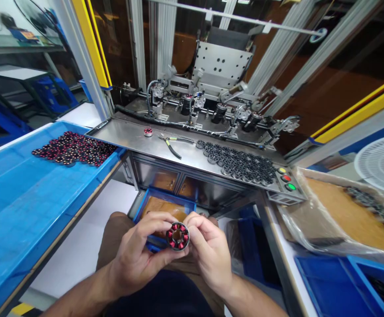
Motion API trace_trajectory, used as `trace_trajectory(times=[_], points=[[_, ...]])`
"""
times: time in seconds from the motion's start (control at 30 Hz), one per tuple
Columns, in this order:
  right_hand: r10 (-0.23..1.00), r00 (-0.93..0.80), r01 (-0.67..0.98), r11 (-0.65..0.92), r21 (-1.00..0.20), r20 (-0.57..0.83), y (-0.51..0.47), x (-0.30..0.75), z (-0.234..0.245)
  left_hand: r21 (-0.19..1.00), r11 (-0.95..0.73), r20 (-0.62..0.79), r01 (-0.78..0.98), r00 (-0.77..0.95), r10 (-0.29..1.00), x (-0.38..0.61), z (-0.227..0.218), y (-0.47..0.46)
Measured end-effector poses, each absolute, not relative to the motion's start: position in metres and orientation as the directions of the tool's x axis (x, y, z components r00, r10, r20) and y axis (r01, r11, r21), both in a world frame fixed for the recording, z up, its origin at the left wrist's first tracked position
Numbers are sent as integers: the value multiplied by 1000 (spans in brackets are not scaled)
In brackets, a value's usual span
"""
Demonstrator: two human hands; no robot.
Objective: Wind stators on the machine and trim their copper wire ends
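Over my lap, a small round motor stator (178, 236) with red wire windings and an open middle faces me. My left hand (142, 246) is closed round its left side, thumb below and index finger on top. My right hand (208, 248) is closed at the right rim, thumb and bent fingers pressed against it. Whether a wire end is between those right fingertips cannot be made out. A similar red-wound stator (148, 132) sits on the metal bench ledge (119, 132). Right of it lie green-handled cutting pliers (172, 146).
Many black ring parts (238, 160) cover the ledge's right half, beside a button box (289, 182). A blue tray (20, 198) at left holds many wound stators (75, 149). Machine fixtures (192, 103) stand behind. A lined carton (353, 211) and a white fan (383, 160) are at right.
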State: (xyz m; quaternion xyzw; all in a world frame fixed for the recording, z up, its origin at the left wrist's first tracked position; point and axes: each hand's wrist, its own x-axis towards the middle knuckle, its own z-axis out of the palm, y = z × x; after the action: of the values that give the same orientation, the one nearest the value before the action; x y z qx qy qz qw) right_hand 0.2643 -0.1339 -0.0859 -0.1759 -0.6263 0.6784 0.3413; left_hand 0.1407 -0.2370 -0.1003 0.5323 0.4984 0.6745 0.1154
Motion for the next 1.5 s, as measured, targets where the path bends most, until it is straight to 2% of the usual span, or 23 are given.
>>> trace_trajectory(times=[0.13, 0.23, 0.37, 0.47, 0.53, 0.67, 0.83, 1.1, 1.23, 1.33, 1.4, 1.5], points=[[686, -686, -266, 75, -961, 243, -134, 266, -87, 897, -425, 432, 124, -454, 779, 147, -101, -244], [647, -639, -279, 310, -909, 416, -129, 268, -84, 923, -358, 263, -145, -440, 859, 146, -97, -245], [411, -633, -289, 660, -693, 656, -118, 273, -74, 820, -300, 137, -487, -341, 930, 138, -93, -237], [239, -654, -279, 806, -523, 718, -111, 276, -68, 764, -1, -47, -645, -57, 997, 137, -92, -232], [182, -646, -296, 835, -463, 741, -108, 277, -66, 745, 108, -91, -658, 60, 994, 138, -94, -231], [139, -654, -391, 780, -489, 744, -99, 279, -61, 773, -9, -70, -634, -99, 993, 139, -98, -233], [239, -665, -381, 706, -597, 708, -90, 282, -57, 784, -23, -67, -621, -122, 990, 138, -97, -235], [163, -716, -337, 771, -541, 678, -93, 283, -54, 775, -69, -31, -628, -146, 989, 139, -101, -234], [246, -747, -266, 742, -616, 618, -98, 279, -46, 666, -232, 76, -709, -244, 967, 139, -96, -231], [218, -790, -267, 719, -642, 574, -99, 275, -36, 559, -347, 130, -753, -334, 934, 138, -92, -225], [141, -810, -315, 715, -624, 570, -98, 272, -29, 563, -259, 87, -785, -255, 963, 137, -95, -220], [27, -840, -350, 736, -579, 542, -96, 271, -20, 573, 15, 58, -819, 58, 997, 136, -106, -216]])
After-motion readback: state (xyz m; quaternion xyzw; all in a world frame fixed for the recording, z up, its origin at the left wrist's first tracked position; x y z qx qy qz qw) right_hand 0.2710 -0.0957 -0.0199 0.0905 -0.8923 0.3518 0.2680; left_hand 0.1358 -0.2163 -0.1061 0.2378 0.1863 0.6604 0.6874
